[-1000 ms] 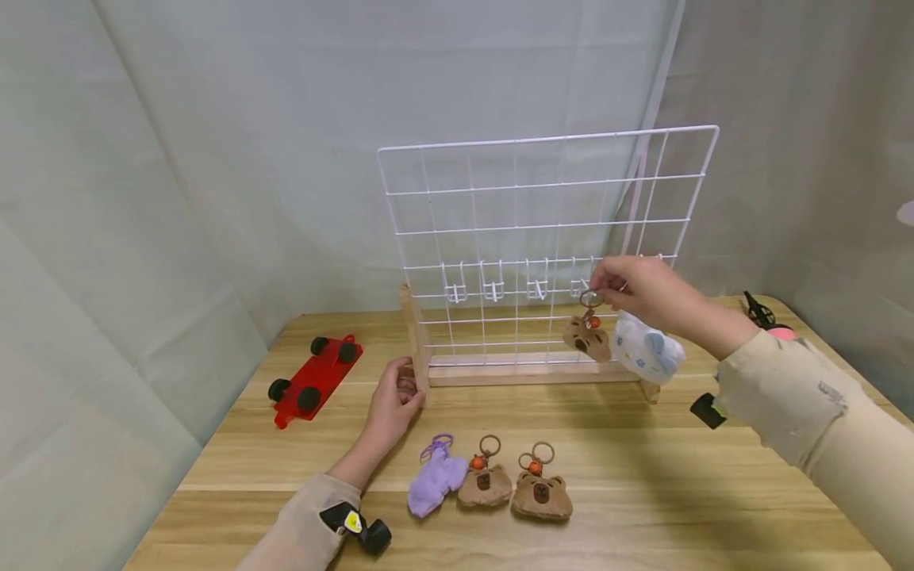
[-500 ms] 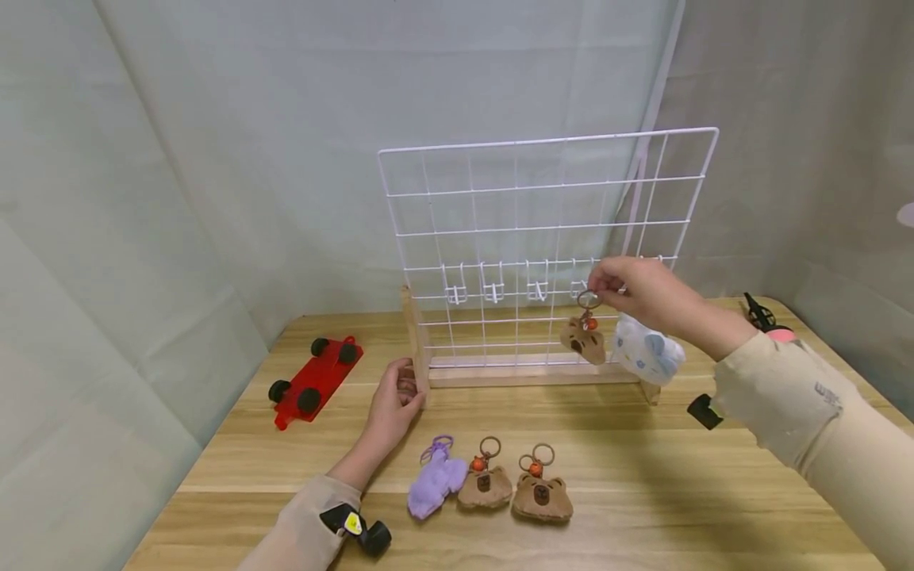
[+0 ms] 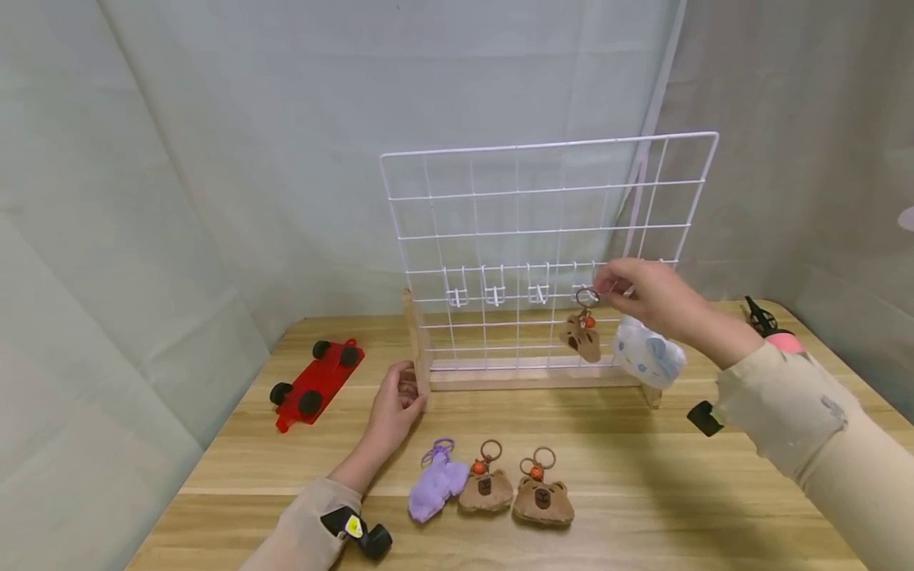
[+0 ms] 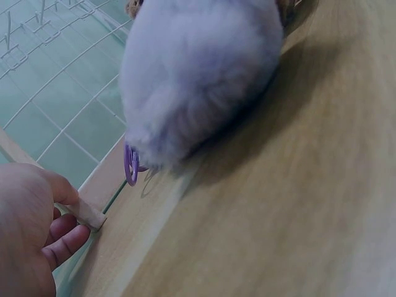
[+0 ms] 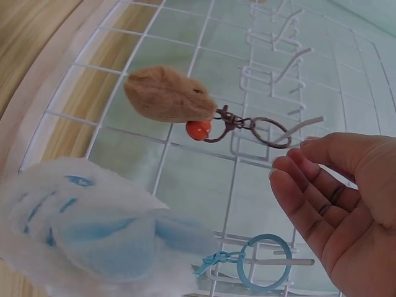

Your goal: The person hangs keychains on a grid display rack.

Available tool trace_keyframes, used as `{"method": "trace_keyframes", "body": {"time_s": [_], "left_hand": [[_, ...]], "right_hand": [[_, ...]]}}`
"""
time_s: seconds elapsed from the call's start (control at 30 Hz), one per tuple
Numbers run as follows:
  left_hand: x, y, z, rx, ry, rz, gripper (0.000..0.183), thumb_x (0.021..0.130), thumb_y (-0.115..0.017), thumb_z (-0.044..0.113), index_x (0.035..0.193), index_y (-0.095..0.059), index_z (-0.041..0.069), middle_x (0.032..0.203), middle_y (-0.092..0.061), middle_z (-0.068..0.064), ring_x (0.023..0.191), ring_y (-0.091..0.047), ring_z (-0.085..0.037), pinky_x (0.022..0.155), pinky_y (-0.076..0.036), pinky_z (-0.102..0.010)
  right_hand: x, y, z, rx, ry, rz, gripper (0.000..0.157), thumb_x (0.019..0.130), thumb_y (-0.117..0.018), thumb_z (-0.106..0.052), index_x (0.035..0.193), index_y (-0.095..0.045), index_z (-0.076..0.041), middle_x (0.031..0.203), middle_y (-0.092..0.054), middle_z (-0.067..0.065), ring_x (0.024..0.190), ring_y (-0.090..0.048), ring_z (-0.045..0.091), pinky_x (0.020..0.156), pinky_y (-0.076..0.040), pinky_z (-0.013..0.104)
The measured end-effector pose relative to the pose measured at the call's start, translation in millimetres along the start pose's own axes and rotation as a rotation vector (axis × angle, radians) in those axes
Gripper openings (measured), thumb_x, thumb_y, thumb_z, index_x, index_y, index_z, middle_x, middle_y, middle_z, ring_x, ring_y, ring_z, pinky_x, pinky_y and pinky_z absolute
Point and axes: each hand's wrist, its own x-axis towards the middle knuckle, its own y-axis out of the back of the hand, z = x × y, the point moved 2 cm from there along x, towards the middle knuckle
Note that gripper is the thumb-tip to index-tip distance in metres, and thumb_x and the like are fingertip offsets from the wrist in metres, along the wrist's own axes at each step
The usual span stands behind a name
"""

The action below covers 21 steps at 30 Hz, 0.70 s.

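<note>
A brown plush bear-face keychain (image 3: 583,339) with an orange charm hangs by its ring from a hook of the white wire grid rack (image 3: 543,190). My right hand (image 3: 646,293) is beside that ring; in the right wrist view the fingertips (image 5: 303,148) stand just off it, holding nothing. A white and blue plush keychain (image 5: 105,235) hangs from the neighbouring hook by its blue ring (image 5: 265,262). With the fingers curled round its edge, my left hand (image 3: 391,406) grips the wooden side foot (image 4: 86,213) of the rack.
On the table in front lie a purple plush keychain (image 3: 437,485) and two brown bear keychains (image 3: 485,490), (image 3: 543,503) side by side. A red toy car (image 3: 320,382) lies wheels up at the left. Several bare hooks (image 3: 494,295) line the rack. A black and pink object (image 3: 784,341) sits at far right.
The brown bear keychain has swung slightly left and turned, and its ring now rests on the hook, released by the right fingers. The left hand has stayed on the rack's foot.
</note>
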Motion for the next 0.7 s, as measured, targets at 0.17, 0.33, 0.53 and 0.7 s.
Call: {"method": "trace_keyframes", "body": {"time_s": [0.17,0.33,0.53,0.7], "left_hand": [[0.2,-0.3,-1.0,-0.009,0.006,0.0,0.053,0.083,-0.062,-0.013,0.13,-0.04,-0.006,0.11,-0.056,-0.025,0.091,-0.058,-0.028,0.066,-0.05,-0.016],[-0.1,-0.3,-2.8,-0.002,0.007,0.001,0.053,0.083,-0.062,-0.012,0.13,-0.04,-0.006,0.11,-0.056,-0.025,0.091,-0.059,-0.027,0.066,-0.05,-0.016],[-1.9,0.6,-1.8,-0.004,0.008,0.017,0.053,0.082,-0.063,-0.012,0.129,-0.041,-0.006,0.109,-0.056,-0.025,0.089,-0.058,-0.026,0.065,-0.05,-0.016],[-0.7,-0.5,-2.1,-0.019,0.013,0.013,0.053,0.082,-0.063,-0.013,0.13,-0.041,-0.005,0.11,-0.057,-0.024,0.09,-0.058,-0.027,0.066,-0.05,-0.016]], "right_hand": [[-5.6,4.0,-0.6,0.017,-0.029,0.036,0.012,0.09,-0.06,-0.001,0.101,-0.064,-0.003,0.098,-0.069,0.012,0.089,-0.064,0.024,0.077,-0.056,0.041],[-11.8,7.6,-3.7,0.026,-0.019,0.089,0.013,0.091,-0.061,-0.004,0.103,-0.065,-0.004,0.098,-0.069,0.01,0.087,-0.064,0.021,0.073,-0.054,0.027],[-19.7,10.2,-11.2,0.013,-0.009,0.155,0.012,0.092,-0.061,-0.006,0.103,-0.065,-0.007,0.098,-0.069,0.006,0.086,-0.062,0.015,0.07,-0.052,0.019],[-28.8,10.7,-18.7,0.026,0.038,0.223,0.013,0.089,-0.065,-0.005,0.102,-0.066,-0.008,0.095,-0.068,0.003,0.083,-0.056,-0.001,0.068,-0.05,0.014]]}}
